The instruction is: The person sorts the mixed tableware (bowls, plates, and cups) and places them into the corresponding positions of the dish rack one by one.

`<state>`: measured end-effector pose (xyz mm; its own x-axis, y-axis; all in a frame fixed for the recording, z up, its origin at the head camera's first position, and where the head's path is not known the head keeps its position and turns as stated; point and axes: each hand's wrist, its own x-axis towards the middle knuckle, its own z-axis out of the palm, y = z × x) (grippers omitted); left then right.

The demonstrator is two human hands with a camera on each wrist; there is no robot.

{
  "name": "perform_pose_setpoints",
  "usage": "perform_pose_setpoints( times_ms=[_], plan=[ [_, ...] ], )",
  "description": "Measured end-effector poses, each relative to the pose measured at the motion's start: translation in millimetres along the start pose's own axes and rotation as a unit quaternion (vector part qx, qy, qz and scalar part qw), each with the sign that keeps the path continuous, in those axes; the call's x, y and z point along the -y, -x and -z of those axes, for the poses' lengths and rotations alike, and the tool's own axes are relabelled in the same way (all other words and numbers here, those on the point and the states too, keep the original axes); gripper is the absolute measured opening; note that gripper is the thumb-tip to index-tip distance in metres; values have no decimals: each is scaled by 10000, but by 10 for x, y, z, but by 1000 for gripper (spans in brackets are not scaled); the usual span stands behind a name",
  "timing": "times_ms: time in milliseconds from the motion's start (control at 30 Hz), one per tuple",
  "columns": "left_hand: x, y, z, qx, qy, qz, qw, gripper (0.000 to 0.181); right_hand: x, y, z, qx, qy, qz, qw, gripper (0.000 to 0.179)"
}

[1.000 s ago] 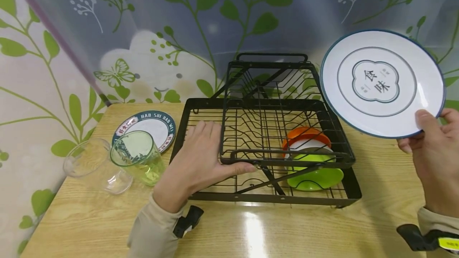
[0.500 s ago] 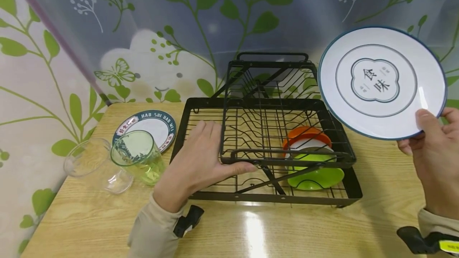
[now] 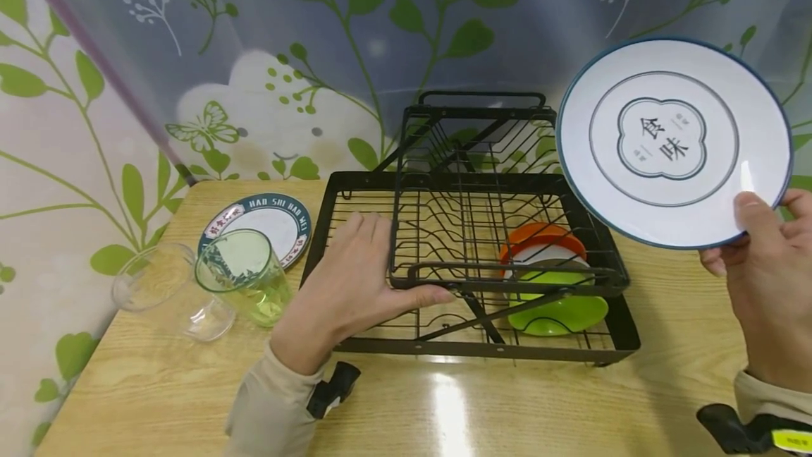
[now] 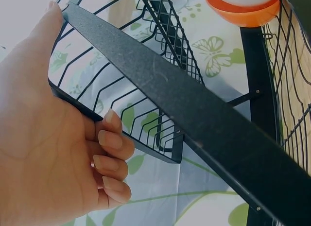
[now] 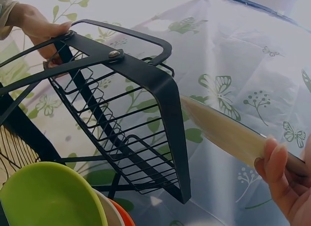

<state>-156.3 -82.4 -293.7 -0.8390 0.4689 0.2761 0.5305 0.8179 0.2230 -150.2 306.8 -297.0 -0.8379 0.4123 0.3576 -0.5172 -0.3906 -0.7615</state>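
Note:
A black two-tier wire dish rack stands on the wooden table. My left hand grips the left side of its upper tier, thumb along the front bar; in the left wrist view the fingers curl by the frame edge. At the right, my right hand pinches the rim of a white plate with a blue edge and printed characters, thumb on its face. The plate is held up, tilted toward me, beside the rack's upper right side. Orange, white and green bowls lean together in the lower tier.
Left of the rack, a smaller plate with a dark patterned rim lies on the table. A green tumbler overlaps it in the head view, beside a clear glass. A leaf-patterned curtain hangs behind.
The plate in my right hand has shifted slightly left and up toward the rack. My left hand and the rack stay in place.

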Motion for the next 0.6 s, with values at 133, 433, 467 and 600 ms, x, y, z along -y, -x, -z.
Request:
perform_pose_setpoints(
  times_ms=[133,433,467,600],
  plan=[
    [-1,-1,1,3,-7,20,10000,104,-8,9,-37,-64,50,131,9999,19],
    [11,-39,11,-29,21,-15,10000,103,-30,14,-130,-120,-49,350,9993,24],
    [10,-42,12,-5,17,-15,10000,103,-30,20,-136,-152,-51,353,9992,24],
    [6,-44,11,69,41,27,10000,106,-29,48,-155,-190,95,365,9991,25]
  ],
)
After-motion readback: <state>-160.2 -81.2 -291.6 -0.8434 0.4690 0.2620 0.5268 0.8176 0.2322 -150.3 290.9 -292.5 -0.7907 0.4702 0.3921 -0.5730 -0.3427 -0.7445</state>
